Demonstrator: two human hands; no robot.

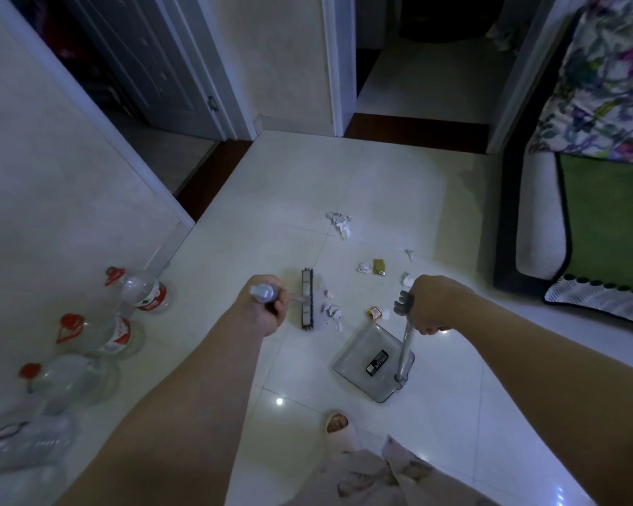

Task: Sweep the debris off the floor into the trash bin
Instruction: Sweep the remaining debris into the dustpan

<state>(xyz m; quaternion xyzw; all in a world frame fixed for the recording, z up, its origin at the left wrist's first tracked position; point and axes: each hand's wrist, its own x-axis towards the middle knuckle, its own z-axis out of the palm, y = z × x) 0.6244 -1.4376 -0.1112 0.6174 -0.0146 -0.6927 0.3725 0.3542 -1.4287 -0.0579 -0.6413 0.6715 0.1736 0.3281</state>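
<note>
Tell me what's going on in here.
A person is sweeping up. Their left hand holds the broom, its head resting on the tiled floor beside a small pile of paper scraps. Their right hand holds the handle of the dustpan, which sits on the floor near the pile with no debris in it. More crumpled paper lies farther out. No trash bin is in view.

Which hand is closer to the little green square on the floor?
Right. The right hand, holding the dustpan handle, sits just right of the green square; the left hand, holding the broom, is farther off to its left.
</note>
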